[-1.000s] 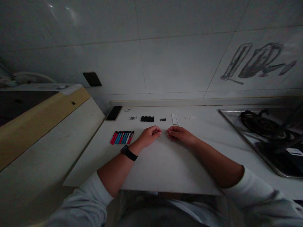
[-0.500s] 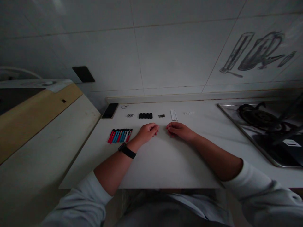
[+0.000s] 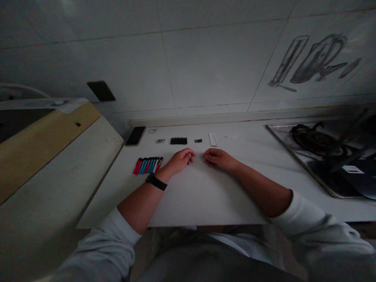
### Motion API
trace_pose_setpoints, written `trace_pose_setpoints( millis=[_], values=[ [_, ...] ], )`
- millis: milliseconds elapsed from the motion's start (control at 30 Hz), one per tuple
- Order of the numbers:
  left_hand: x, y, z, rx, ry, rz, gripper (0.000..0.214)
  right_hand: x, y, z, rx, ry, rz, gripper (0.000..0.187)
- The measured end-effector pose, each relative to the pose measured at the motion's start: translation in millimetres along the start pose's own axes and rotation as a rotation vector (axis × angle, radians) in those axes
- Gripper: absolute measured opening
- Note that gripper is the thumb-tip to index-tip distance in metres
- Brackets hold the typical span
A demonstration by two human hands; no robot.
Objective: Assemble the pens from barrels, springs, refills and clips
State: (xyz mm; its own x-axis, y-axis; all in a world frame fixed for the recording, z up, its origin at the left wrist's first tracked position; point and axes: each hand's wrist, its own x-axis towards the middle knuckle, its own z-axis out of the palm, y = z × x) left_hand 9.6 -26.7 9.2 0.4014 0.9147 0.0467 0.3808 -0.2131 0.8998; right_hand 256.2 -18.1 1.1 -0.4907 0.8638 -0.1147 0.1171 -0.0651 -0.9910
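Observation:
My left hand point(image 3: 180, 159), with a black watch at the wrist, rests on the white counter point(image 3: 205, 192) with its fingers loosely curled; nothing shows in them. My right hand point(image 3: 219, 158) lies close beside it, fingers curled the same way and seemingly without anything in them. A row of red and blue pens point(image 3: 147, 165) lies just left of my left hand. Behind the hands, in a line, are small metal bits point(image 3: 160, 140), a row of black parts point(image 3: 178, 140), a small dark piece point(image 3: 198, 140), white strips point(image 3: 212, 139) and tiny white bits point(image 3: 232, 137).
A black phone point(image 3: 135, 136) lies at the counter's back left corner. A gas hob point(image 3: 326, 152) takes up the right side. A lower wooden-edged surface point(image 3: 44, 156) stands to the left. A tiled wall runs behind the counter.
The view has drifted a little; both hands stay curled on the counter, the left fingers having drawn in slightly.

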Motion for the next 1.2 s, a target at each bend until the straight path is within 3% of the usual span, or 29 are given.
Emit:
trace_pose_setpoints(
  millis=[433, 767, 1200],
  values=[
    [-2, 6, -1.1, -0.043, -0.023, -0.036, 0.016, -3, -3, 0, -0.001, 0.008, 0.015, 0.031],
    [-4, 6, -0.2, 0.028, -0.052, 0.006, 0.037, -6, -8, 3, -0.049, 0.029, 0.010, 0.031],
    [-1, -3, -1.5, 0.017, -0.043, 0.030, 0.015, -4, -4, 2, -0.032, 0.031, 0.000, 0.028]
  ],
)
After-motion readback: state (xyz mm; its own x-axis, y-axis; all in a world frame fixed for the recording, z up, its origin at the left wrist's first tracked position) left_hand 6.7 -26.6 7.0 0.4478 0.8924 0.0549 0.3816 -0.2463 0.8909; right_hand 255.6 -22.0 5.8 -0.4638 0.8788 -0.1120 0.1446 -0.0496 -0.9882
